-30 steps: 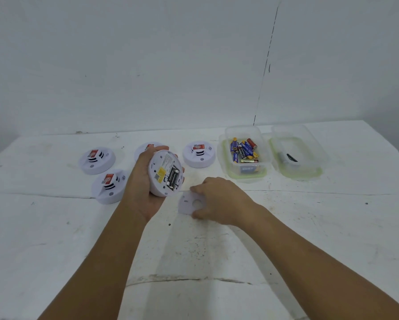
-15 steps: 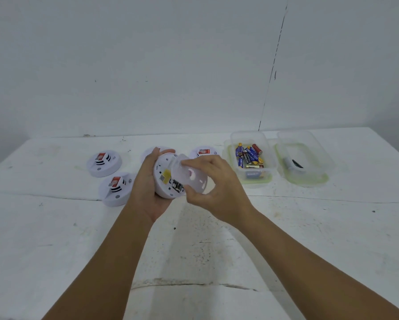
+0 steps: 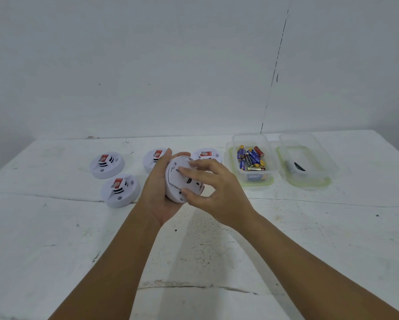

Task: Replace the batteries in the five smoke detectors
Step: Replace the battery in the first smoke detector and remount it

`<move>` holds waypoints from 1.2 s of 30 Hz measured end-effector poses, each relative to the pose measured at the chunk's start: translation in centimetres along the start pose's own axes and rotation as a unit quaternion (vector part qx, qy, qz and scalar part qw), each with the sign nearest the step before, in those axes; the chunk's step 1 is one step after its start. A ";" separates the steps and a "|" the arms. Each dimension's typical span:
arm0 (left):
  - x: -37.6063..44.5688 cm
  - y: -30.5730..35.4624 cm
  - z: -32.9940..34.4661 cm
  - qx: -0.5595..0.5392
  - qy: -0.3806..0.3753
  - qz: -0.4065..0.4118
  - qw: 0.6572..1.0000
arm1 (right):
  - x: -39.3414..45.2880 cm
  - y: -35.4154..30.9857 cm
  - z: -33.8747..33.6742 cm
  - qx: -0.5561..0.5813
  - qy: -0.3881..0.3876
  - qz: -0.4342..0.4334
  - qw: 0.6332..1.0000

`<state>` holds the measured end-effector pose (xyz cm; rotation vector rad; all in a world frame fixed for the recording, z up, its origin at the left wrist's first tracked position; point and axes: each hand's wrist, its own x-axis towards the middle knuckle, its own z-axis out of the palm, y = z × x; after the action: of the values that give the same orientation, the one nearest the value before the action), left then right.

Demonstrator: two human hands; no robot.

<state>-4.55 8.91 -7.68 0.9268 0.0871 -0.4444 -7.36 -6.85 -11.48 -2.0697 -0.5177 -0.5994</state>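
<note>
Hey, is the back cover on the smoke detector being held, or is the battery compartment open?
On. The back cover lies across the held smoke detector, no batteries showing. The right hand presses it; whether it is latched, cannot tell.

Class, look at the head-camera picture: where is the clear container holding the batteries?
The battery container sits at the right rear of the table, between the rightmost smoke detector lying there and a second clear container.

Left hand [image 3: 158, 195] grips a smoke detector [image 3: 178, 181], back facing up; right hand [image 3: 213, 189] fingers press its cover.
</note>
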 end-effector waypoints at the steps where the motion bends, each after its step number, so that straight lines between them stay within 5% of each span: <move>1: -0.1 0.0 0.1 -0.002 0.000 0.000 1.000 | 0.0 0.0 0.0 -0.002 0.000 -0.004 1.000; 21: 0.1 0.3 0.7 0.012 -0.005 -0.004 1.000 | 0.6 0.0 -0.3 -0.056 0.017 -0.040 0.997; 36: -0.1 0.6 0.3 0.000 -0.012 -0.016 1.000 | 0.9 -0.4 0.2 -0.016 -0.018 0.015 1.000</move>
<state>-4.42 9.04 -7.01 0.9215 0.0802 -0.4852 -6.81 -6.34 -10.73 -2.1186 -0.5007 -0.5579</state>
